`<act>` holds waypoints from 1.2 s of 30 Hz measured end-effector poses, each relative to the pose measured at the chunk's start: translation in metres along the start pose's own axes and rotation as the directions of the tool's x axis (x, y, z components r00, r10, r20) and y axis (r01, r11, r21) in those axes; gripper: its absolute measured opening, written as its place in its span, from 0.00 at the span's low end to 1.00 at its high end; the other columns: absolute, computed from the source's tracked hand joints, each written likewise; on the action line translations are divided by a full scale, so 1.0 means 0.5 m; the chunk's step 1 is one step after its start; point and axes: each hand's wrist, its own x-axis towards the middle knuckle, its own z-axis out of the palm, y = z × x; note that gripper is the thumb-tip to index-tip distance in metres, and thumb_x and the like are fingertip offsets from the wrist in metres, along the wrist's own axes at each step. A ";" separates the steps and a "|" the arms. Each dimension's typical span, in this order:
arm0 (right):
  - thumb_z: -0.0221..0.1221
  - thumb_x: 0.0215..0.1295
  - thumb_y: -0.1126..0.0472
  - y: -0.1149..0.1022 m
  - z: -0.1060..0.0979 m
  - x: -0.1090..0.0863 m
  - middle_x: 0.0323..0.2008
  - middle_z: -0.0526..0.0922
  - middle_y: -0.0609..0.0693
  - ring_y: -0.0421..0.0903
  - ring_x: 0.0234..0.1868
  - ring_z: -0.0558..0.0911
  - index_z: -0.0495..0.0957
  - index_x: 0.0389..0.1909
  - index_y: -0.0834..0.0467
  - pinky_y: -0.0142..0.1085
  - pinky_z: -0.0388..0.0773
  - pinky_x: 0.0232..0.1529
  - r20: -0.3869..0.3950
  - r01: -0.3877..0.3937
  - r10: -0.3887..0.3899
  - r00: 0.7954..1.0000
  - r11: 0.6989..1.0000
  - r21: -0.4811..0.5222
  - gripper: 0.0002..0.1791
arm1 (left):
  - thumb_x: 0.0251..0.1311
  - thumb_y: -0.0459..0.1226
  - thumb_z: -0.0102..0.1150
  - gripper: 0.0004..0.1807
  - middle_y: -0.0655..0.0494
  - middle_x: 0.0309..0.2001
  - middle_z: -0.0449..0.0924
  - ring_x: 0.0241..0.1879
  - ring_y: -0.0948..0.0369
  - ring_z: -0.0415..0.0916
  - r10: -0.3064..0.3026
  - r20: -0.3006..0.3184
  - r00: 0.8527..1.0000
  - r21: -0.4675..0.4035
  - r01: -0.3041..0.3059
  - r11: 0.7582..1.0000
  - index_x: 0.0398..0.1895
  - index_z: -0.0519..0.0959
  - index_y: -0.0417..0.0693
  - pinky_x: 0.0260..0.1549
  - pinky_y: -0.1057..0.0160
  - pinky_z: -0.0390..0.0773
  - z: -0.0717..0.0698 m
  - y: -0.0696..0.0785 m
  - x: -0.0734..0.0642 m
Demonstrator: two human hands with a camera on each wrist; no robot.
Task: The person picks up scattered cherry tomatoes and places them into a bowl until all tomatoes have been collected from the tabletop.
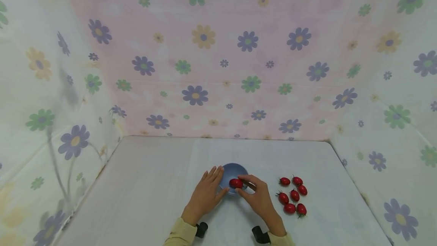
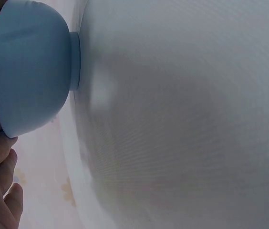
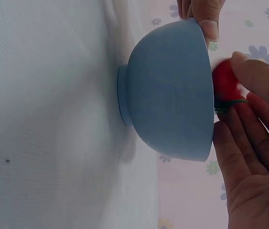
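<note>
A small blue bowl (image 1: 234, 169) stands upright on the white table, between the two hands. My left hand (image 1: 206, 193) lies along the bowl's left side, fingers mostly straight and touching the rim, with the thumb at the near edge. Over the bowl's mouth, my right hand (image 1: 257, 196) pinches a red cherry tomato (image 1: 235, 183) between thumb and fingers. In the right wrist view this cherry tomato (image 3: 226, 78) shows at rim height, slightly blurred, with a bit of green stem. The right fingertips are right at the rim there. The bowl's wall hides its inside in both wrist views.
Several cherry tomatoes (image 1: 294, 195) lie in a loose group on the table to the right of the bowl, some with green stems. The white table (image 1: 153, 181) is enclosed by flower-patterned cloth (image 1: 218, 67) at the back and both sides.
</note>
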 end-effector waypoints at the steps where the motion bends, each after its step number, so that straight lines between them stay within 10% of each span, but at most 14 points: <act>1: 0.73 0.55 0.71 0.000 0.000 0.000 0.50 0.86 0.58 0.55 0.54 0.85 0.82 0.53 0.65 0.46 0.82 0.57 0.001 0.008 -0.008 1.000 1.000 -0.002 0.23 | 0.75 0.57 0.48 0.39 0.48 0.79 0.58 0.79 0.49 0.54 -0.001 0.001 1.000 0.002 0.001 1.000 0.78 0.61 0.41 0.76 0.46 0.57 0.001 0.000 0.000; 24: 0.72 0.56 0.71 -0.001 -0.025 -0.029 0.51 0.86 0.60 0.48 0.56 0.85 0.82 0.53 0.64 0.40 0.81 0.58 -0.019 0.014 -0.014 1.000 1.000 0.011 0.22 | 0.75 0.56 0.49 0.39 0.46 0.78 0.60 0.78 0.49 0.56 0.005 -0.004 1.000 0.010 -0.005 1.000 0.77 0.61 0.39 0.76 0.45 0.58 -0.003 0.003 0.002; 36: 0.74 0.53 0.72 -0.011 -0.053 -0.065 0.49 0.88 0.51 0.40 0.54 0.85 0.85 0.51 0.58 0.39 0.82 0.58 -0.067 -0.174 0.172 0.983 0.984 -0.030 0.22 | 0.75 0.57 0.48 0.39 0.45 0.77 0.61 0.77 0.47 0.58 0.011 -0.010 1.000 0.004 -0.011 1.000 0.76 0.63 0.38 0.74 0.44 0.60 -0.005 0.006 0.001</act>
